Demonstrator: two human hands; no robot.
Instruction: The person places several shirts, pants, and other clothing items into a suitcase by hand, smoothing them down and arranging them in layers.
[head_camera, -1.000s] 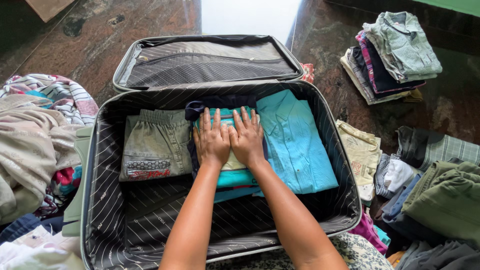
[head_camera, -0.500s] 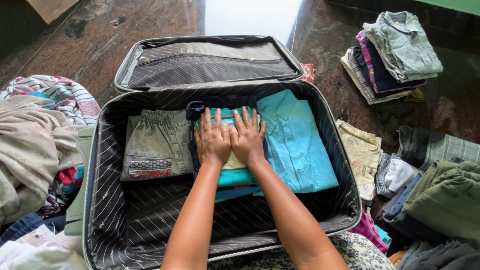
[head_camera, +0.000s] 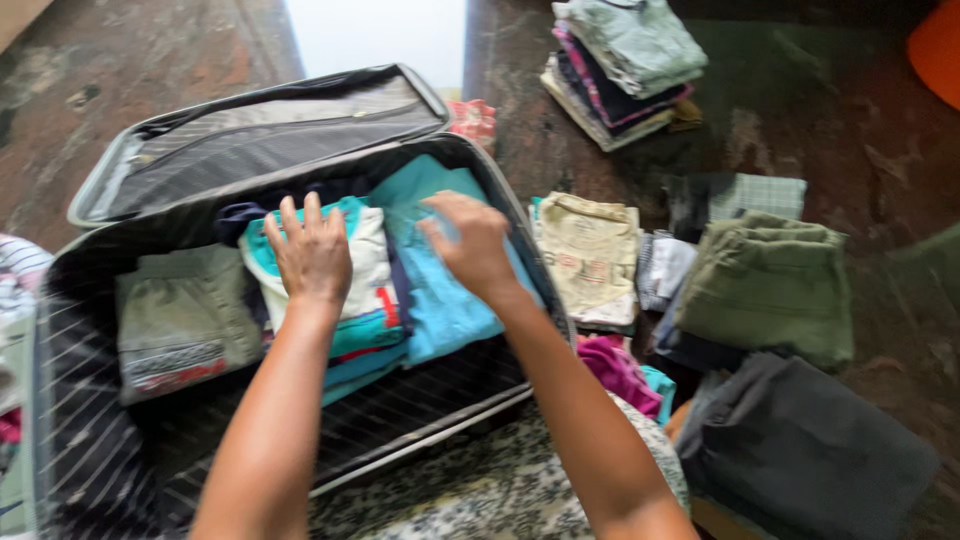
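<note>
Head view of an open suitcase (head_camera: 90, 470) with striped dark lining, lying on a dark stone floor (head_camera: 830, 120); its lid (head_camera: 250, 130) is thrown back at the far side. The left hand (head_camera: 312, 255) lies flat, palm down, fingers (head_camera: 290, 215) spread apart, on a folded teal-and-white garment (head_camera: 365, 275) that tops the middle stack in the suitcase. The right hand (head_camera: 470, 245) is raised just above a folded light-blue shirt (head_camera: 440, 300) at the right side of the case; its fingers are loosely curled and partly apart, gripping nothing, and motion blur hides whether they touch the cloth. The blue shirt lies just beside the teal-and-white garment, against the right wall of the suitcase. Folded grey-green shorts (head_camera: 180, 320) with a patterned band occupy the left side of the case, beside the middle stack.

On the floor to the right of the suitcase: a folded cream shirt (head_camera: 590, 255) just beside the case wall, a folded olive garment (head_camera: 770, 285), a dark grey folded piece (head_camera: 800, 450) nearer the viewer, and a pink cloth (head_camera: 615, 365) near the case's corner. A separate stack of folded clothes (head_camera: 620, 60) stands well apart at the far side.
</note>
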